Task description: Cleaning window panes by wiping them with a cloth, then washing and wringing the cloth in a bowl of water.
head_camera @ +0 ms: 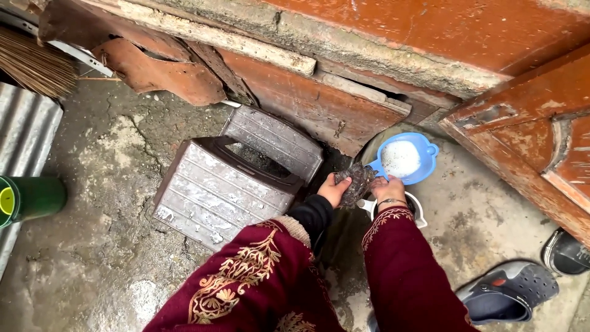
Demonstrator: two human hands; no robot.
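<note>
A dark wet scrubbing pad [355, 182] is gripped from its left side by the left hand [334, 188], fingers curled around it, thumb on top. The handle of a blue plastic scoop [408, 158] is grasped by the right hand [388, 187]; a bracelet is seen at that wrist. The scoop is held level just right of the pad, its handle end touching or nearly touching the pad; which cannot be told. White foamy liquid is seen inside the scoop bowl. A white vessel [418, 212] is partly visible directly under the right wrist, mostly hidden by the sleeve; its contents cannot be made out. Both arms are covered by maroon sleeves with gold embroidery; a black inner cuff shows on the left. A grey ribbed plastic step stool [221, 187] is lying tipped on the wet concrete floor [110, 246], just left of the left hand. A worn orange-red wall [344, 104] with peeling paint and a concrete ledge runs behind the hands. A green cylindrical container [31, 198] is seen at the far left edge, well apart, beside corrugated metal sheet [24, 132]. Broom bristles [34, 64] are seen top left. A dark blue slipper [507, 292] lies bottom right, near a second shoe [565, 252] at the frame edge.
</note>
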